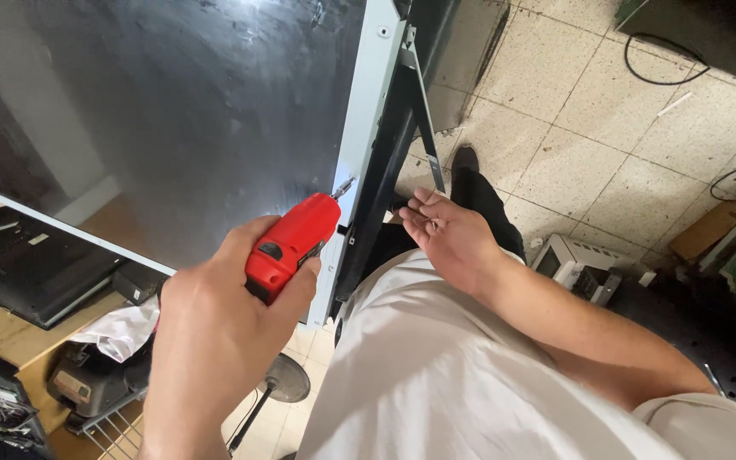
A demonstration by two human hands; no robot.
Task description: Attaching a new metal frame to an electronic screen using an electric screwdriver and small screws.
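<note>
So the left hand (215, 332) is wrapped tight around a red electric screwdriver (291, 243), fingers closed on the body and thumb up along the near side. The bit (344, 186) is tilted up and to the right, with its tip right at the pale metal frame strip (366, 111) that runs down the right edge of a big dark glossy panel (206, 102). Can't tell if the tip is actually seated in a screw, it's too small to see.

The right hand (449, 238) is just to the right of that edge, palm up and cupped, fingers loosely curled and a bit apart. There's something tiny lying in the palm, but I can't make out what. It's not touching the screwdriver, just near it.

Behind the strip there's a dark bracket or stand (423, 111) going down toward the tiled floor (589, 111). The person is wearing a white shirt (436, 375), and a black shoe (465, 158) shows on the tiles. On the far left there's a wooden bench (10, 332) with dark electronics on it, and a small round fan base (283, 377) sits on the floor below.
</note>
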